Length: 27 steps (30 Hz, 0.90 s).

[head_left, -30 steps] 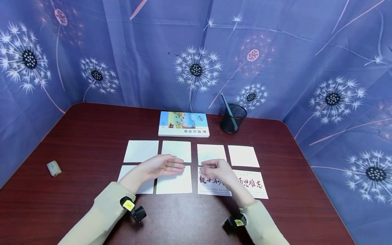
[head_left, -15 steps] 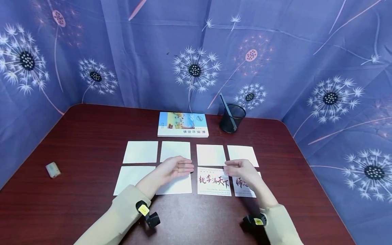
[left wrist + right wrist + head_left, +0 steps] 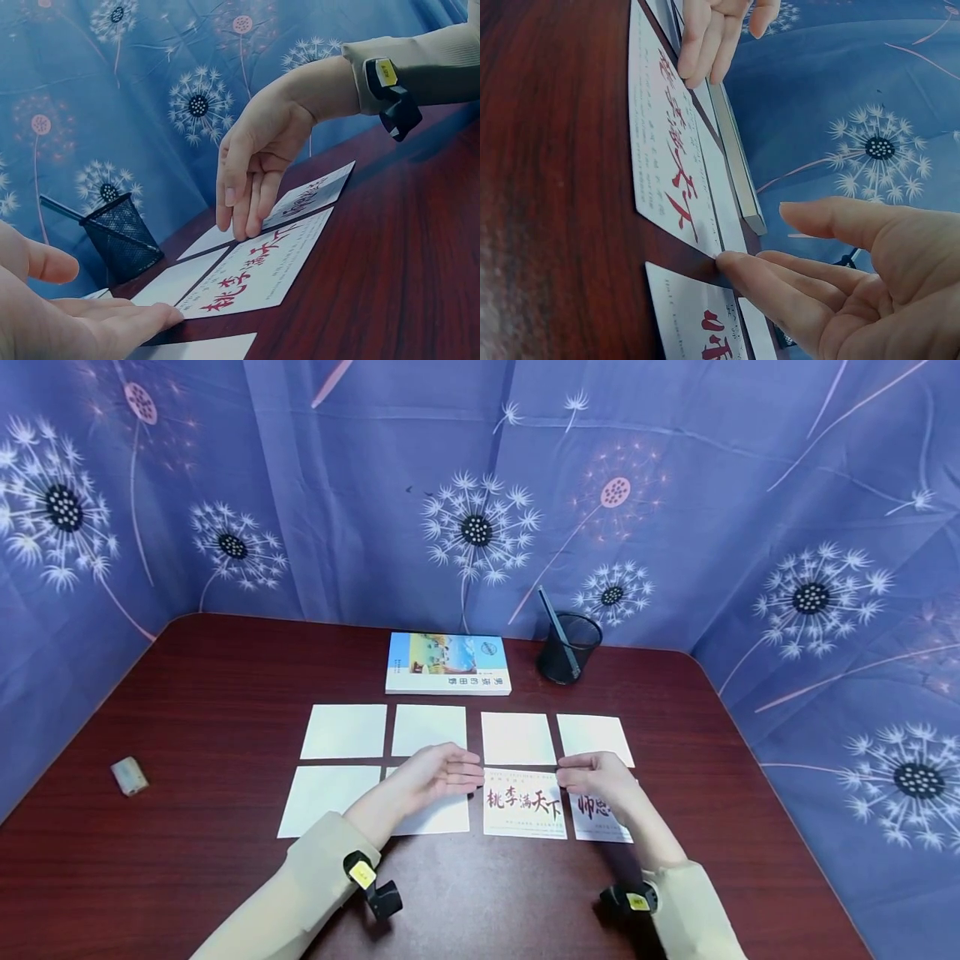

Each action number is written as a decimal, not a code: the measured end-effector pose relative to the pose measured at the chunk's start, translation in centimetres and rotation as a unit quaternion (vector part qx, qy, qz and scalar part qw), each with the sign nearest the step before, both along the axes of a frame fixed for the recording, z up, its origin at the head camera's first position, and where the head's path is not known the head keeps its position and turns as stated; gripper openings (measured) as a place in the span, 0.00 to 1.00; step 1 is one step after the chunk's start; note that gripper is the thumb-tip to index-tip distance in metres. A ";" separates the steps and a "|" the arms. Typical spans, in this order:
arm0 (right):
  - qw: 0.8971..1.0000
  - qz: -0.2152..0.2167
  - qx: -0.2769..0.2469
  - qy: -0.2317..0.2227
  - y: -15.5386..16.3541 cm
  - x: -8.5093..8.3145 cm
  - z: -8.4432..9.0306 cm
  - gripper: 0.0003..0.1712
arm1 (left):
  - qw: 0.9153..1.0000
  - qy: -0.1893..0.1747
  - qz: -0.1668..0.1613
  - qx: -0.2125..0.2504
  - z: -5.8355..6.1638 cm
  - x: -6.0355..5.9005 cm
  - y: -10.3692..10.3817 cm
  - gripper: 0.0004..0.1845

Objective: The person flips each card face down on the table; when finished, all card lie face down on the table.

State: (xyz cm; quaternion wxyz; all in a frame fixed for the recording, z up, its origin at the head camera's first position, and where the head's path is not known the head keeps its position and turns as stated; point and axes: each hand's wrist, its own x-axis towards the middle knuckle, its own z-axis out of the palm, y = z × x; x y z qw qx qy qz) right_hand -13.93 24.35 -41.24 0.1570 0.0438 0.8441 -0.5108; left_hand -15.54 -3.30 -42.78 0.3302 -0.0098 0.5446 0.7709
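A white card with red Chinese characters [image 3: 523,822] lies flat in the near row, between my hands. My left hand [image 3: 429,778], its fingers fairly straight, has its fingertips by this card's upper left corner and covers part of a blank white card [image 3: 438,818]. At the upper right corner of the same card are the fingertips of my right hand [image 3: 603,781], also extended. That hand partly hides a second printed card [image 3: 600,828] to the right. Both thumbs stand away from the fingers in the wrist views, with nothing pinched. Whether the fingertips touch the card I cannot tell.
Several blank white cards [image 3: 517,739] form a far row, and another blank card [image 3: 330,797] lies near left. Behind them sit a book [image 3: 448,681] and a black mesh pen holder [image 3: 570,652] with a pen. A small whitish block [image 3: 130,776] lies far left.
Both hands have moved right along the cards. My left fingertips went from the blank card to the printed card's left corner, my right ones from its left side to its right corner.
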 end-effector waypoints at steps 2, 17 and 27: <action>1.000 -0.003 -0.002 0.002 0.0 0.0 -0.1 0.26 | 1.000 0.003 -0.009 0.008 0.1 0.1 -0.1 0.25; 0.999 -0.017 0.029 0.000 0.0 0.1 -0.2 0.26 | 1.000 -0.019 -0.001 0.011 0.1 0.3 0.2 0.26; 1.000 -0.018 0.026 0.001 -0.2 0.1 -0.1 0.25 | 0.999 -0.039 0.011 0.006 -0.3 0.4 0.7 0.25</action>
